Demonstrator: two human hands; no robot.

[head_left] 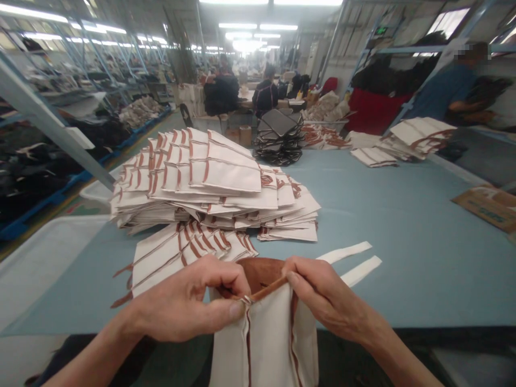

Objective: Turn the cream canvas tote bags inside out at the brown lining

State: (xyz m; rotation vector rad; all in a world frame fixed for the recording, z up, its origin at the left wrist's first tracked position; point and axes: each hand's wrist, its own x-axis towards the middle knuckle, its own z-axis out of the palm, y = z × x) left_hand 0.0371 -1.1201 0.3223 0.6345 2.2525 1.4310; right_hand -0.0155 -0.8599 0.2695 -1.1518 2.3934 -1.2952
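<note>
A cream fabric bag piece [268, 336] with brown-edged seams and a brown inner face at its top hangs over the table's front edge. My left hand [189, 298] pinches its upper rim at a seam, thumb outside and fingers curled inside. Farther right on the same rim, my right hand [318, 293] grips the brown edge between thumb and fingers. The rim between both hands is stretched fairly straight. Just beyond lies a small fanned stack of cream pieces with brown strips [159, 258]. Two loose white strips [360, 270] rest to the right of my right hand.
A tall pile of cream pieces with brown trim [234, 166] covers the left of the blue-green table [403, 215]. Behind it stand stacked black-edged panels [280, 131]. More cream pieces [419, 137] and a cardboard piece [486, 207] lie right. A person [447, 86] stands at far right.
</note>
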